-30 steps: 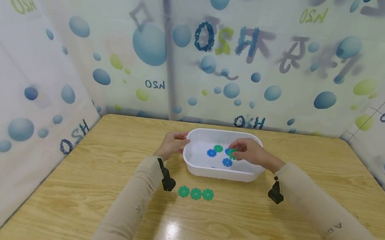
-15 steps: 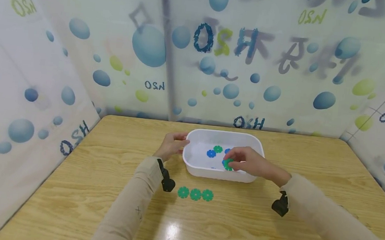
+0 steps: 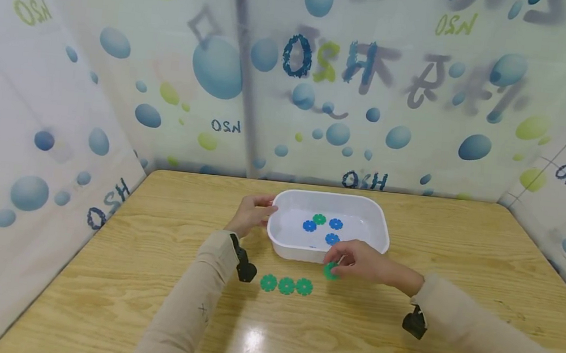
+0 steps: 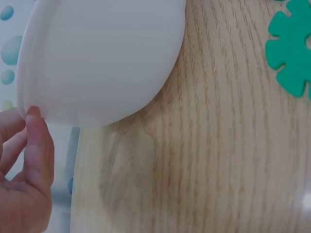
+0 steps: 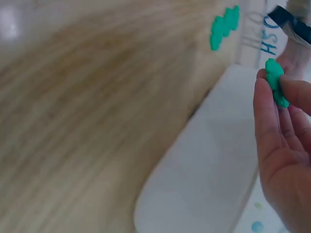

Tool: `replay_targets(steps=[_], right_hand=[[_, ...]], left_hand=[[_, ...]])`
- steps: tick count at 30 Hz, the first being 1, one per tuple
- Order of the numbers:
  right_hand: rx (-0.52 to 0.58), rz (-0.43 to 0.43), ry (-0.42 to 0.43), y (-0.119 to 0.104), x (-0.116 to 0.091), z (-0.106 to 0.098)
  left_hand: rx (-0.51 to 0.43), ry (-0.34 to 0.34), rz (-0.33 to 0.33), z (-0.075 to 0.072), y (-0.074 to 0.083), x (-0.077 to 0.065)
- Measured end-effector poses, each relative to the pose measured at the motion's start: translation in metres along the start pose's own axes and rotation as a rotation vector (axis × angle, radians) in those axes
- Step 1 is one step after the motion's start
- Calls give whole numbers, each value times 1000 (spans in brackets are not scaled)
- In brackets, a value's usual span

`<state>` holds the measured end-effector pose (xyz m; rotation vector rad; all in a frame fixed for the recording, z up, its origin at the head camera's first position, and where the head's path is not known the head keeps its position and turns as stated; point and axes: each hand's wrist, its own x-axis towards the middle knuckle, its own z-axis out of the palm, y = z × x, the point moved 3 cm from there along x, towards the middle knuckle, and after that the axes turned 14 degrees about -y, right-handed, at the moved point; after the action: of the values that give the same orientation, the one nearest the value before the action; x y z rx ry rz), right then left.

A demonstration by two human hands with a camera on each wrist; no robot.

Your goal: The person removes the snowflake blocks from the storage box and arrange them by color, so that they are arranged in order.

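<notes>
Three green notched discs (image 3: 286, 288) lie flat and close together on the wooden counter (image 3: 350, 331), forming a short row whose long axis runs left to right, roughly along the tray's near side. Just beyond and to the right of the row's end is another green disc (image 3: 329, 271), pinched between the thumb and fingers of the right hand (image 3: 362, 261). From that grip the row lies to the left and slightly toward the person, and the right hand is nearer to it than the left; this sideways offset seems the relation that matters most. The right wrist view shows the pinched disc almost edge-on; how high it is above the counter I cannot tell.

Behind it stands the white tray (image 3: 301, 253), its length also running left to right. At its left end the left hand (image 3: 251, 214) grips the rim between thumb and fingers. Inside, three blue discs (image 3: 332, 238) and one more green piece (image 3: 319, 219) lie on the floor. Beyond the counter's far edge hangs a bubble-patterned sheet (image 3: 417, 166).
</notes>
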<state>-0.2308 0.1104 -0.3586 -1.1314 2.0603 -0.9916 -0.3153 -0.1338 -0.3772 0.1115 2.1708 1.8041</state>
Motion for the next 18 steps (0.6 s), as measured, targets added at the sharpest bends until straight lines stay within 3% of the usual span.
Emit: replay_targets(steps=[9, 18], right_hand=[[-51, 81, -71, 15, 6, 23], [-90, 50, -57, 28, 12, 28]], left_hand=[[5, -2, -4, 0, 1, -2], [13, -6, -5, -1, 0, -1]])
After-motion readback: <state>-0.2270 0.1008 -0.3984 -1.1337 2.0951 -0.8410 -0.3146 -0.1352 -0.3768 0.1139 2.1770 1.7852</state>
